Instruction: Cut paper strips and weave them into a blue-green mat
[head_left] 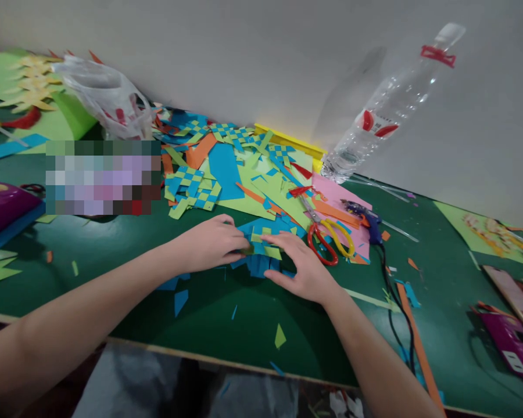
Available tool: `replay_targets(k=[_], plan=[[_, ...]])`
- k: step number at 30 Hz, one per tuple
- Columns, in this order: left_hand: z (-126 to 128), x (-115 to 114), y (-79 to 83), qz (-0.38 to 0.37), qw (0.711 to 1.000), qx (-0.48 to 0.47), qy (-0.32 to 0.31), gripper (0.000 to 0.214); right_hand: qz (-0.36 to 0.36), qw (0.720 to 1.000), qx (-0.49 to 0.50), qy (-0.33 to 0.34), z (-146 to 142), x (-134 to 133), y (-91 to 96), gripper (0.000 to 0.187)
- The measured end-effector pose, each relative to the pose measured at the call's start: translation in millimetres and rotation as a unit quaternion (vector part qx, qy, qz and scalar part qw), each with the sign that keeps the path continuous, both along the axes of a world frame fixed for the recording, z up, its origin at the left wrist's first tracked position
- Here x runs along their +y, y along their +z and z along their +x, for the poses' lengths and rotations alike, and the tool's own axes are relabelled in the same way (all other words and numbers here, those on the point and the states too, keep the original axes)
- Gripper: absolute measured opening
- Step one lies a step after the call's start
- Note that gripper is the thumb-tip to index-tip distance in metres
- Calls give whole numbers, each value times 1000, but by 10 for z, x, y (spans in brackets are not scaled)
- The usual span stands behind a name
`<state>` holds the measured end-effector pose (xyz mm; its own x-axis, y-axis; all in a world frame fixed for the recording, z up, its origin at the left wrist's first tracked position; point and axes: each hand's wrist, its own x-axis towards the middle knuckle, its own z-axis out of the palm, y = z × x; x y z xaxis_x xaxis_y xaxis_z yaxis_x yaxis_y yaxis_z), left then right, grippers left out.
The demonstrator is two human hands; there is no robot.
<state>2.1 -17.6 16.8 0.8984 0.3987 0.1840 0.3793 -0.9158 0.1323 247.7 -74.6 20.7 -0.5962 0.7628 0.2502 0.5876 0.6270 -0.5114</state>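
Observation:
A small mat woven from blue and light-green paper strips (261, 247) lies on the green table (226, 325) in front of me. My left hand (211, 242) has its fingers curled and pinched on the mat's left edge. From the right, my right hand (298, 264) lies flat with fingers spread on the mat, pressing it down. Loose blue strip ends stick out under both hands.
A heap of woven paper squares and coloured sheets (226, 168) lies behind the mat. Red-and-yellow scissors (329, 235) and a glue gun (368, 217) with a black cord lie to the right. A clear plastic bottle (392, 104) leans on the wall. A plastic bag (107, 96) sits at back left.

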Motion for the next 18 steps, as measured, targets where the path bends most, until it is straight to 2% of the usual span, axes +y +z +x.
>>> replay_targets(k=[4, 11, 14, 18], plan=[[-27, 17, 7, -16, 1000, -11, 15, 9, 47, 998, 37, -12, 30, 20, -2, 48], [-53, 41, -22, 7, 999, -8, 33, 13, 91, 993, 67, 24, 47, 37, -22, 40], [-64, 51, -27, 16, 999, -4, 39, 17, 114, 991, 65, -11, 38, 42, -20, 32], [-93, 66, -27, 22, 999, -5, 48, 26, 156, 981, 47, -104, 40, 77, -43, 24]])
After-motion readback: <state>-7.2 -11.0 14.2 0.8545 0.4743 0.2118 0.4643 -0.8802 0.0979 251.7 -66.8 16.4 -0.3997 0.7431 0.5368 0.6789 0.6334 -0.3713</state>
